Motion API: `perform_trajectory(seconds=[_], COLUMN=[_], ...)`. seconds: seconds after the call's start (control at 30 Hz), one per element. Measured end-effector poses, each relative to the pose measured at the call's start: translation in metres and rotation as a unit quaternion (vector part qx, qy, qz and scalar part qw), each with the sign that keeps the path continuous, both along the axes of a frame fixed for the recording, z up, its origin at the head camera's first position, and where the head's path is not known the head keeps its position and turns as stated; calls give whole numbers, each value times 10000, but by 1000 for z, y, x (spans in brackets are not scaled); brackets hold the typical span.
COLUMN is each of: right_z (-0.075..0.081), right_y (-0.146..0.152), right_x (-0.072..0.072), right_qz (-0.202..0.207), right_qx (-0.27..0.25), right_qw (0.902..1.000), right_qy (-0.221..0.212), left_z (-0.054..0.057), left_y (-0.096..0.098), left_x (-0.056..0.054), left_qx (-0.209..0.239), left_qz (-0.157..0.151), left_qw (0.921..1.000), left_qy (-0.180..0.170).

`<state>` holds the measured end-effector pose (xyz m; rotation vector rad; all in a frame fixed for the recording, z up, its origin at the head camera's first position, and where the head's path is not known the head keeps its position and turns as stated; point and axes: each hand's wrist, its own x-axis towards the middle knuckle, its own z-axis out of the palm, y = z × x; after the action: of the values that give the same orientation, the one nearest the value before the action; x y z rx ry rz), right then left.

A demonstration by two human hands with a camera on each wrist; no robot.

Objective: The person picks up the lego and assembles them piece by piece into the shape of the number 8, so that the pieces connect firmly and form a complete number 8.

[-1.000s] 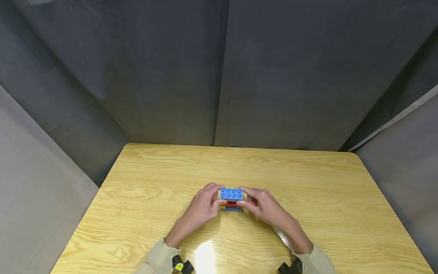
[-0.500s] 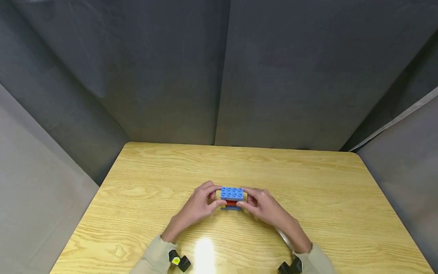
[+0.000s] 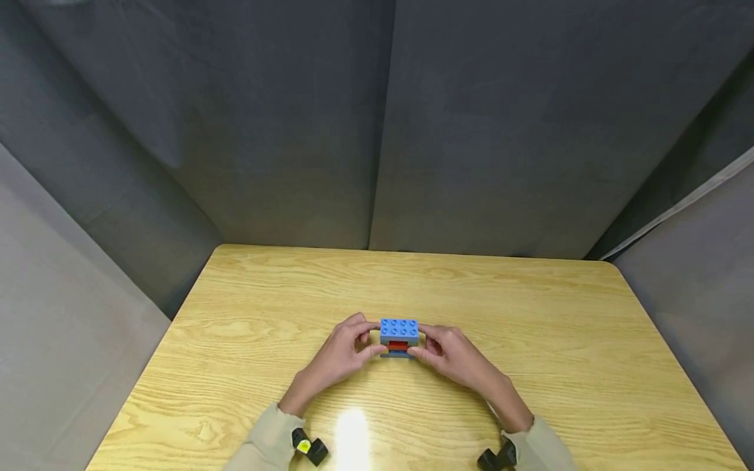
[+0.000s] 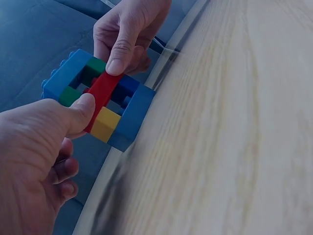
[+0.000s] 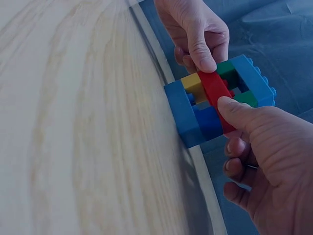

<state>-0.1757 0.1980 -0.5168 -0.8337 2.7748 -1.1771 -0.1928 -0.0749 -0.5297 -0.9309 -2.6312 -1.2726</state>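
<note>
Between both hands stands a tower of toy building bricks. Its top is a light blue studded brick [image 3: 398, 327]. Beneath it sit two small green bricks [image 4: 70, 96] with a gap between them, then a long red brick [image 4: 102, 93]. Lower come a small yellow brick [image 5: 193, 88] and a dark blue brick [image 5: 209, 122], above a light blue base brick [image 4: 133, 119]. My left hand [image 3: 338, 353] grips the left end, its thumb on the red brick. My right hand [image 3: 456, 353] grips the right end likewise. Fingers behind the tower are partly hidden.
A wooden table [image 3: 265, 294] lies under the hands. Dark grey curtains [image 3: 283, 131] hang behind it, and lighter panels [image 3: 59, 314] flank the sides. A bright glare patch shows near the front. Both cuffs carry black camera mounts [image 3: 309, 448].
The tower's top has shifted slightly away from me, and more of its front and the red brick shows. My left hand has slid slightly left; the right has barely moved.
</note>
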Motion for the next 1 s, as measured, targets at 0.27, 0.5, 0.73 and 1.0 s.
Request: perform_trajectory(seconds=[0.27,0.5,0.73,1.0], right_z=[-3,-4,-5,-7], right_y=[0,0,0,-1], right_x=[0,-1,0,0], right_qz=[-180,-246,-278,-410], right_qx=[173,180,121,134], right_qw=[9996,9994,9994,9991], right_qy=[-110,-184,-176,-28], left_z=[-5,-5,-5,-5], left_y=[-1,-1,0,-1], left_x=[-2,-1,-1,-1], left_qx=[40,-3,-56,-27], left_qz=[-50,60,143,178], left_qw=[10000,10000,9998,9997], left_qy=[52,-36,-102,-157])
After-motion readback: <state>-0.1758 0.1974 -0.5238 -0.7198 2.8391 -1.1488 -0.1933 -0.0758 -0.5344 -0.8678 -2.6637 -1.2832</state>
